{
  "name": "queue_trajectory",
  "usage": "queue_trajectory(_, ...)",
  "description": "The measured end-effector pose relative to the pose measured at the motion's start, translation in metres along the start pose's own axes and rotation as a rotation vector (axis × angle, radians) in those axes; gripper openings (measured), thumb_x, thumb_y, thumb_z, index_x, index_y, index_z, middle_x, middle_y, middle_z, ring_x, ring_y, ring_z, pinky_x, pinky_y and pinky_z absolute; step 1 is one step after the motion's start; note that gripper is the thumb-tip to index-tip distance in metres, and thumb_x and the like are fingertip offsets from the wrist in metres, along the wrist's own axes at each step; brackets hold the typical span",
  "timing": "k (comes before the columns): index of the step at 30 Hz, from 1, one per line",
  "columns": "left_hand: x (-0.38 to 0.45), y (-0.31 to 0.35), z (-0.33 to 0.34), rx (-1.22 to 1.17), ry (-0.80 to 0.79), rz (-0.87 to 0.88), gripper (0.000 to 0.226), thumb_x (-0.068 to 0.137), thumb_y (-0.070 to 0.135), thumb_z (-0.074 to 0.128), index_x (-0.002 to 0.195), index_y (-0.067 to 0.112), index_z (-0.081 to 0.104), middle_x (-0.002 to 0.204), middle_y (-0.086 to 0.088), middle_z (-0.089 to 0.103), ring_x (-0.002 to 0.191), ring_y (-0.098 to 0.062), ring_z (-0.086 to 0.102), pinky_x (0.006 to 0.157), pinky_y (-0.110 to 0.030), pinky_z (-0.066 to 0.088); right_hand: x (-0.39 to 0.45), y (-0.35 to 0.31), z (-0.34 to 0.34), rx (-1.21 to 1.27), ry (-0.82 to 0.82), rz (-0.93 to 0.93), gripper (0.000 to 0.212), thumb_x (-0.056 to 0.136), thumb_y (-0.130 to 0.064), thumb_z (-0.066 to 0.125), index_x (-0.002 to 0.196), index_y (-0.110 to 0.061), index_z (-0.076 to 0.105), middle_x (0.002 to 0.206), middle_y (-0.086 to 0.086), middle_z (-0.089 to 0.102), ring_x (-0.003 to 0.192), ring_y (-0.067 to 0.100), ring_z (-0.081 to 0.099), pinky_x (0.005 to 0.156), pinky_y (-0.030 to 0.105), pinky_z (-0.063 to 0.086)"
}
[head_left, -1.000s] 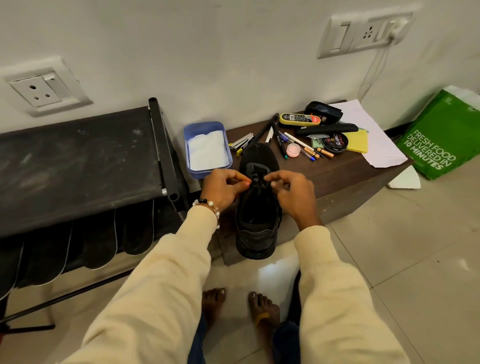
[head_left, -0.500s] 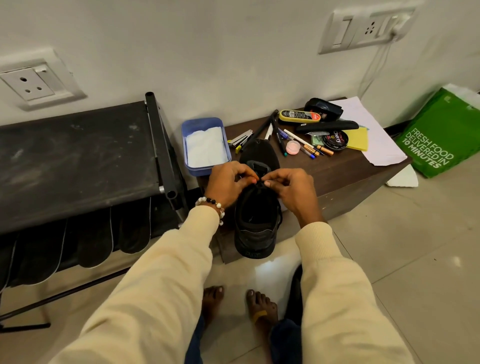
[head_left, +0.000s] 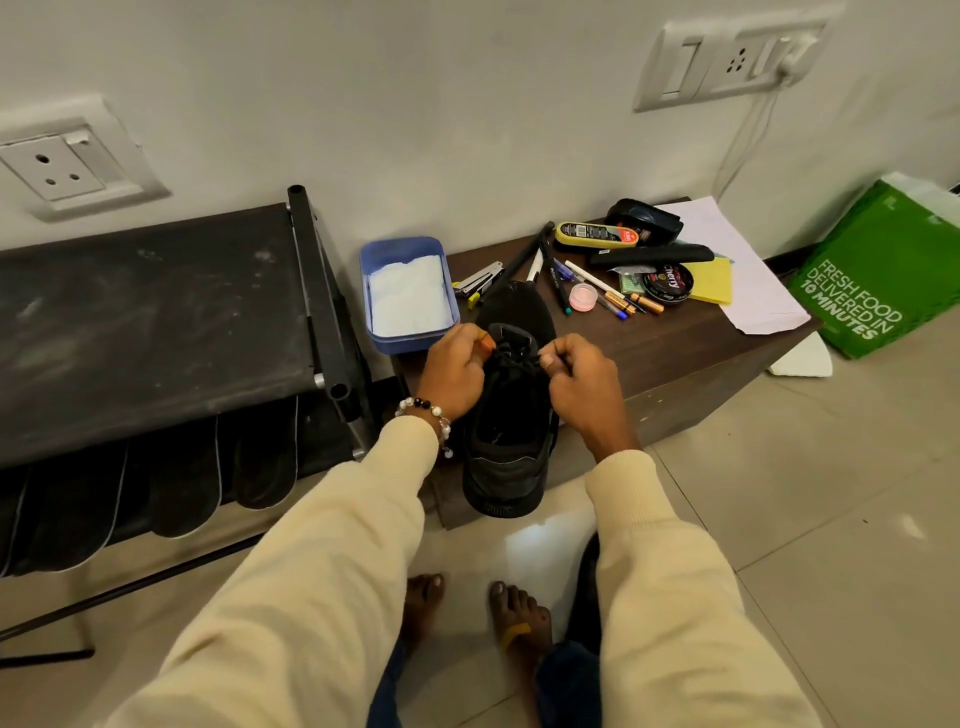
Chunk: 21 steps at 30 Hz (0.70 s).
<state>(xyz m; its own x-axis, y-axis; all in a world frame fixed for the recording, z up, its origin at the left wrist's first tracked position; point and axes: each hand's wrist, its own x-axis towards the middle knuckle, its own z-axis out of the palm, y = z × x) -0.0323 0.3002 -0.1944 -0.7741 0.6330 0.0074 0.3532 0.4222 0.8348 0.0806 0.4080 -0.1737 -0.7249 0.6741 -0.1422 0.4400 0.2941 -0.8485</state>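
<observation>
Pinching the laces (head_left: 511, 358) from either side, the left hand (head_left: 453, 375) and right hand (head_left: 584, 388) flank the black shoe (head_left: 511, 447) at its tongue, both equally near. The shoe lies on the desk (head_left: 685, 364), its long axis pointing straight away and its heel toward the person, so I judge the coming pull goes sideways across it.

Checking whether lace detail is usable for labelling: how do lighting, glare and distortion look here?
Head view: even indoor light, but the black laces merge into the black shoe; a glare patch lies on the floor below its heel; wide-angle distortion skews the left wall socket.
</observation>
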Motion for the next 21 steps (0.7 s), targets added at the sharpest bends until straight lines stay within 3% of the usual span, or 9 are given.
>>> queue_trajectory(3,-0.004,-0.007,-0.011,-0.127,-0.119,-0.052,0.014,0.099,0.010,0.048,0.101,0.006,0.061,0.096,-0.007,0.061,0.087,-0.017,0.055,0.085,-0.032,0.045,0.001,0.005,-0.006,0.045,-0.068,-0.013,0.020,0.091,-0.011,0.058,0.086,-0.030,0.062,0.090,-0.006,0.066,0.091,0.008,0.062,0.085,0.030,0.051)
queue_trajectory(6,-0.007,-0.012,-0.017,-0.131,-0.173,0.017,0.017,0.093,0.003,0.056,0.102,0.014,0.065,0.103,-0.004,0.066,0.098,-0.017,0.062,0.092,-0.028,0.049,0.001,0.009,-0.008,0.055,-0.087,-0.043,0.018,0.088,-0.012,0.063,0.089,-0.029,0.066,0.089,-0.007,0.069,0.092,0.008,0.064,0.089,0.033,0.053)
queue_trajectory(9,-0.008,-0.008,-0.014,-0.086,-0.067,0.056,0.014,0.089,0.003,0.061,0.100,0.009,0.069,0.100,-0.006,0.069,0.095,-0.017,0.064,0.092,-0.027,0.050,0.001,0.006,-0.003,0.018,-0.033,-0.036,0.012,0.089,-0.015,0.062,0.087,-0.026,0.065,0.087,-0.005,0.067,0.087,0.008,0.062,0.081,0.027,0.051)
queue_trajectory(15,-0.007,0.003,-0.003,-0.030,0.068,-0.059,0.013,0.095,0.006,0.055,0.099,0.004,0.067,0.099,-0.012,0.067,0.089,-0.016,0.056,0.081,-0.023,0.041,0.003,0.002,0.007,-0.013,0.045,0.025,0.012,0.094,-0.013,0.052,0.089,-0.021,0.060,0.093,0.002,0.061,0.079,0.008,0.053,0.066,0.021,0.040)
queue_trajectory(18,-0.007,0.006,-0.001,-0.027,0.052,-0.091,0.014,0.096,0.008,0.053,0.102,0.003,0.065,0.102,-0.012,0.066,0.090,-0.014,0.054,0.081,-0.022,0.039,0.002,0.002,0.005,0.024,0.054,0.033,0.013,0.093,-0.012,0.055,0.088,-0.024,0.058,0.093,0.000,0.063,0.087,0.010,0.058,0.076,0.027,0.047)
queue_trajectory(21,-0.010,0.005,-0.005,-0.113,0.053,-0.108,0.011,0.093,0.010,0.059,0.103,0.008,0.064,0.100,-0.007,0.066,0.093,-0.018,0.060,0.085,-0.028,0.048,0.001,0.001,-0.003,0.140,0.105,0.041,0.019,0.087,-0.009,0.064,0.087,-0.028,0.058,0.090,-0.002,0.066,0.090,0.012,0.064,0.086,0.035,0.054)
